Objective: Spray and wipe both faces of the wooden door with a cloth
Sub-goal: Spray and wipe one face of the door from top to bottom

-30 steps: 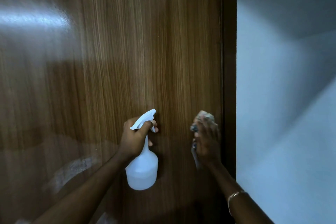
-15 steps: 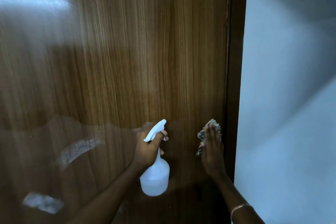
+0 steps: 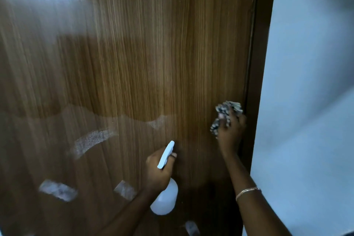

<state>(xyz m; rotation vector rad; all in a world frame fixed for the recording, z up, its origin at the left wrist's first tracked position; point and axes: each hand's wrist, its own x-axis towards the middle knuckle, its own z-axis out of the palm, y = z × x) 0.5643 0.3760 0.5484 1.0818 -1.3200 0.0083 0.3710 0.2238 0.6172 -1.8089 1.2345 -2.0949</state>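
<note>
The right hand (image 3: 230, 130) is pressing a bunched cloth (image 3: 226, 115) flat against the wooden door (image 3: 143, 53), just beside its dark right edge (image 3: 254, 82). The left hand (image 3: 158, 170) is gripping a white spray bottle (image 3: 165, 200), fingers curled round its neck. I'd be wiping with the grain, keeping firm pressure and overlapping strokes toward the left.

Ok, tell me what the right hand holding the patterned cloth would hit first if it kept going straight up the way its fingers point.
Probably nothing: the right hand only has bare brown wooden door above it, beside the dark frame.
</note>
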